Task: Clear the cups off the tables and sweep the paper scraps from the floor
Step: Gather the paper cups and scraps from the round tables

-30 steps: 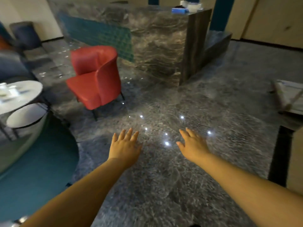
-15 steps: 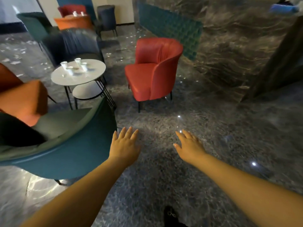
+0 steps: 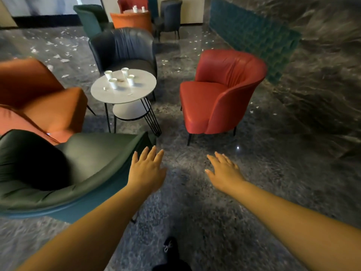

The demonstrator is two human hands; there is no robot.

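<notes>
Several white paper cups (image 3: 119, 78) stand on a round white side table (image 3: 140, 90) ahead of me, among armchairs. More cups (image 3: 138, 9) sit on a far table at the back. White paper scraps (image 3: 58, 55) litter the dark marble floor at the back left, and a few scraps (image 3: 254, 109) lie right of the red chair. My left hand (image 3: 146, 171) and my right hand (image 3: 224, 171) are stretched out in front of me with straight fingers, holding nothing, well short of the table.
A dark green armchair (image 3: 68, 169) is close on my left, an orange one (image 3: 39, 98) behind it, a navy one (image 3: 125, 49) beyond the table and a red one (image 3: 218, 94) on the right. A marble counter wall (image 3: 322, 65) runs along the right. My shoe (image 3: 170, 249) shows below.
The view has swung left from the marble counter to the seating group, and the table with cups has come nearer to the middle. Both hands stay outstretched and empty.
</notes>
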